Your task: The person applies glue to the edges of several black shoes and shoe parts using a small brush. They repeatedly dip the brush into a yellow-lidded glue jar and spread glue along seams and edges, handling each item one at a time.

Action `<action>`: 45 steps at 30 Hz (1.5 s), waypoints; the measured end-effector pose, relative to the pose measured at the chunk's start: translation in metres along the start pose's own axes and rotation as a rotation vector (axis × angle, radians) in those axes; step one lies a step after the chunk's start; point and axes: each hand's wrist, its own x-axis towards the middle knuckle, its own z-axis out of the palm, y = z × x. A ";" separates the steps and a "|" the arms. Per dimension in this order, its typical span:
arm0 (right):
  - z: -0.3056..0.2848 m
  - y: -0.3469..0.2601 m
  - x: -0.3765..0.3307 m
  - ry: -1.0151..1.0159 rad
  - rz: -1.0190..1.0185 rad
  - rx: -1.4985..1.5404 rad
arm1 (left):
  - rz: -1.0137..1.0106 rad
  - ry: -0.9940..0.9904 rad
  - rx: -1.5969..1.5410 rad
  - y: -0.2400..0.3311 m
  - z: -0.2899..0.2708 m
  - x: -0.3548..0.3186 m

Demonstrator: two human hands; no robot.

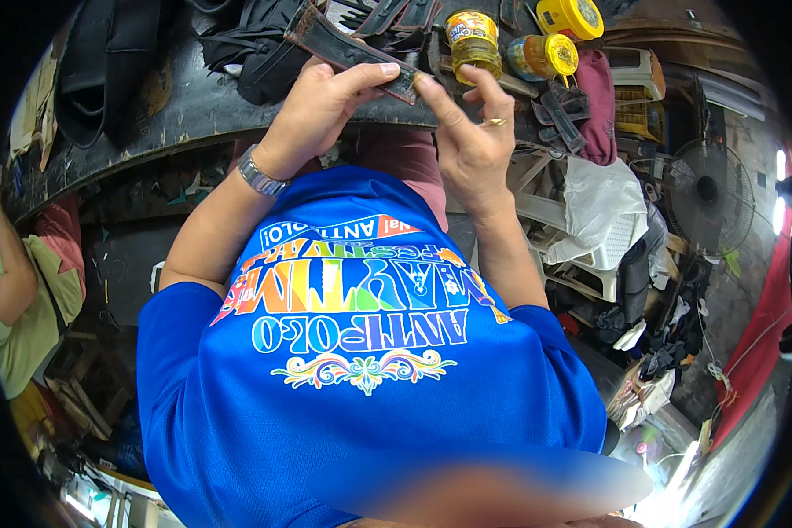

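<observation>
Head view, dark strap (343,46) pinched in left hand (317,110) grip

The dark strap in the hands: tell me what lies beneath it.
Under the dark strap, the left hand supports it and the black workbench lies below. The bench beneath the hand is hidden.

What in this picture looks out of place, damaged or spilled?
Nothing looks spilled. The left hand holds a dark strap and the right hand touches its end. One yellow-lidded jar lies on its side beside an upright jar on the worn bench.
</observation>
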 end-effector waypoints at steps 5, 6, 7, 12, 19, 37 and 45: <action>-0.007 -0.008 0.001 -0.073 -0.142 0.162 | -0.010 0.032 0.122 0.007 -0.002 0.000; -0.010 -0.010 0.003 -0.011 -0.054 0.246 | -0.018 0.031 0.269 0.010 -0.003 -0.002; -0.015 -0.011 0.005 0.058 0.028 0.335 | 0.036 -0.005 0.356 0.011 -0.002 0.000; -0.019 -0.012 0.026 -0.085 0.358 0.741 | -0.057 -0.190 0.680 0.011 0.012 -0.006; -0.017 -0.009 0.045 -0.240 0.513 1.008 | -0.044 -0.203 0.701 0.017 0.021 -0.010; 0.054 0.267 0.217 -0.673 0.737 0.346 | 0.666 0.116 0.991 -0.015 -0.027 -0.003; 0.073 0.287 0.207 -0.669 0.584 -0.130 | 0.676 0.085 0.977 -0.015 -0.025 0.000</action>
